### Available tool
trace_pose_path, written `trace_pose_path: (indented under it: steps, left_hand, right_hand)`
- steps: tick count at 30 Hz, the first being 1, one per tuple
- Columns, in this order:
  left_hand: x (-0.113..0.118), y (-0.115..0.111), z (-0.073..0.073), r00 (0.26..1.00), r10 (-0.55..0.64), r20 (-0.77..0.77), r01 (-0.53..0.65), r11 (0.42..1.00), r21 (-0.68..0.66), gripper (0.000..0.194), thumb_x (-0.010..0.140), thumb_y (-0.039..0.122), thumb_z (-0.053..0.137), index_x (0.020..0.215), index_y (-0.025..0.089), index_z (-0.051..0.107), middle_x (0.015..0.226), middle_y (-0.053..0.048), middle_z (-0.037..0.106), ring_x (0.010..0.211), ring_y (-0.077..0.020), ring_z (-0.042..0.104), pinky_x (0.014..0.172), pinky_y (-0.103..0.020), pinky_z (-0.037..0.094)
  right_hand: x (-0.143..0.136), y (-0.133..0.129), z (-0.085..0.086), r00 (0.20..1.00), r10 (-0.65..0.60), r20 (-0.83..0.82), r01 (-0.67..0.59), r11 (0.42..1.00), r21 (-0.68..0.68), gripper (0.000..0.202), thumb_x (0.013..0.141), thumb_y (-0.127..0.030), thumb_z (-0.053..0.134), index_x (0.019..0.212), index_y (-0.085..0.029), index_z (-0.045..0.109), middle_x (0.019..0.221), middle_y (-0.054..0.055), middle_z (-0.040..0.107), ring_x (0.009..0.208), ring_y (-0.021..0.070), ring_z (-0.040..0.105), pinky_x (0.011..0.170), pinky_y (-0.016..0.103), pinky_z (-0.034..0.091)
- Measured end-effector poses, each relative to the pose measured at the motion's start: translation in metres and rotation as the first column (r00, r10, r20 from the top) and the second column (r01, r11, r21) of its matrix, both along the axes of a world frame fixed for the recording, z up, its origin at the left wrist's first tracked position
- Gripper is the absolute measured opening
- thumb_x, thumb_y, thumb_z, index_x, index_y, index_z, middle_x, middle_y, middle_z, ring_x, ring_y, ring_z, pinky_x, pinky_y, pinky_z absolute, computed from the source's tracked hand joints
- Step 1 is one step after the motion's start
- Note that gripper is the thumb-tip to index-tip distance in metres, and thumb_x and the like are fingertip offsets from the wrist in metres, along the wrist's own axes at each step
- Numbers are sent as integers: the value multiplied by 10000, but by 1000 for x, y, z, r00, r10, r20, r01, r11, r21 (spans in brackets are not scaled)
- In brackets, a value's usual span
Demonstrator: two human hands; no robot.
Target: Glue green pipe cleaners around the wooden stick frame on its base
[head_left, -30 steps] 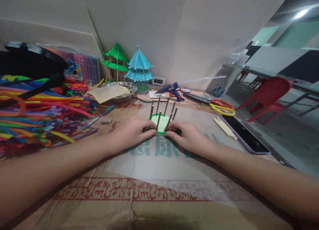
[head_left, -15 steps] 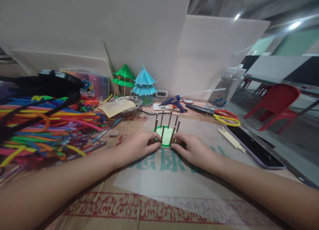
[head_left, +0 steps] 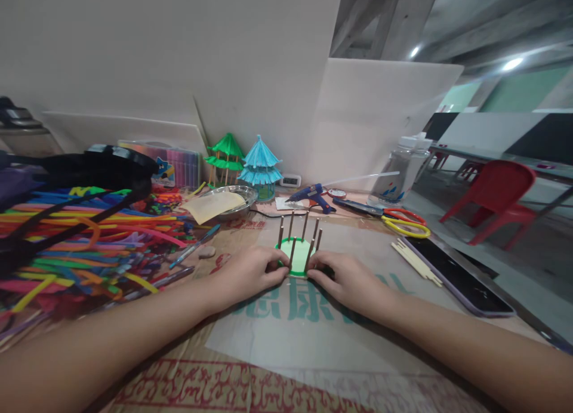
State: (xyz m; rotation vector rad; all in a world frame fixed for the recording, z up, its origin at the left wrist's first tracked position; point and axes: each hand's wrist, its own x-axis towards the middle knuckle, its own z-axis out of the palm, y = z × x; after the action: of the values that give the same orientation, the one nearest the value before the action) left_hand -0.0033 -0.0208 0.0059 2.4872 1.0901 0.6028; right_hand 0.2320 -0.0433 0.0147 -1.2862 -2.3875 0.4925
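Note:
A round light-green base [head_left: 299, 259] with a bright green rim lies on the cardboard-covered table, and several thin brown sticks stand upright around its edge. My left hand [head_left: 257, 273] is at the base's left front, thumb and fingers pinched at the rim beside a front stick. On the right front, my right hand [head_left: 340, 277] has its thumb and fingertips closed at the rim near another stick. The fingertips partly cover the rim on both sides.
Behind stand a green pagoda model [head_left: 227, 156], a blue one [head_left: 260, 168] and a glue gun [head_left: 311, 197]. Colourful pipe cleaners [head_left: 89, 246] lie left. Scissors [head_left: 405, 222], pale sticks [head_left: 415, 262] and a phone [head_left: 461, 276] are right; a metal bowl [head_left: 246, 195] is behind left.
The camera view has tilted up a little, so objects appear lower in the picture. Both hands keep nearly the same place at the base.

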Motion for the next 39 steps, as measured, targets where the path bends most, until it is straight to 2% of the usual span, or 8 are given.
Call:
trace_pose_path:
  steps: [7,11,14,18,22,25,34,39]
  left_hand:
    - [0,-1,3,1000,3,-25,-3,1000,-12,219,898,291,533,941,218,735,777,-2,713,644,-141,593,578,-243,366]
    - [0,-1,3,999,18,-31,-18,1000,1,212,902,300,540,924,220,735,756,-2,711,644,-147,602,583,-246,366]
    - [-1,0,1,1000,11,-2,-11,1000,17,206,901,296,552,942,222,740,760,-2,719,638,-143,606,593,-242,378]
    - [-5,3,-2,1000,-9,-4,9,1000,16,218,912,319,551,959,229,745,769,-1,729,633,-139,608,590,-240,379]
    - [-6,3,-1,1000,-12,-16,12,1000,26,223,919,322,547,967,231,745,782,-4,737,641,-143,615,594,-242,383]
    - [-6,2,0,1000,-4,-23,4,1000,17,225,916,318,552,979,225,747,784,-6,741,640,-146,620,589,-244,383]
    - [-7,3,-2,1000,-20,-12,20,1000,23,220,907,295,565,1004,222,749,814,-7,748,656,-143,622,587,-237,370]
    - [-6,4,-5,1000,-23,18,22,999,41,224,904,296,571,1008,214,751,877,-15,764,721,-153,656,651,-237,417]
  right_hand:
    - [11,1,12,995,101,11,-101,965,243,239,955,-329,538,783,-192,632,796,61,655,759,182,589,708,299,449]
    - [26,16,24,996,-48,-80,72,943,326,250,956,-344,503,771,-206,601,767,45,655,749,187,596,722,311,462]
    - [37,46,26,972,-184,-147,220,930,293,168,925,-318,532,929,-189,638,933,69,702,870,210,638,801,332,492]
    - [47,101,23,962,-264,-64,272,942,198,383,884,-284,600,1240,-145,601,1279,141,649,1153,256,604,1003,393,441]
    - [43,150,20,948,-314,-48,318,936,151,429,836,-294,674,1224,-118,622,1216,166,683,1051,277,648,931,407,483]
    - [35,167,15,936,-347,-65,352,927,127,398,839,-329,687,1155,-90,649,1135,183,712,958,270,675,865,389,512]
    - [46,143,-3,948,-300,-110,317,922,222,461,857,-280,639,1301,-159,603,1322,142,648,1213,300,603,1058,429,430]
    - [59,125,-3,936,-308,-170,344,900,266,502,891,-315,587,1360,-140,560,1393,174,588,1286,304,553,1100,460,402]
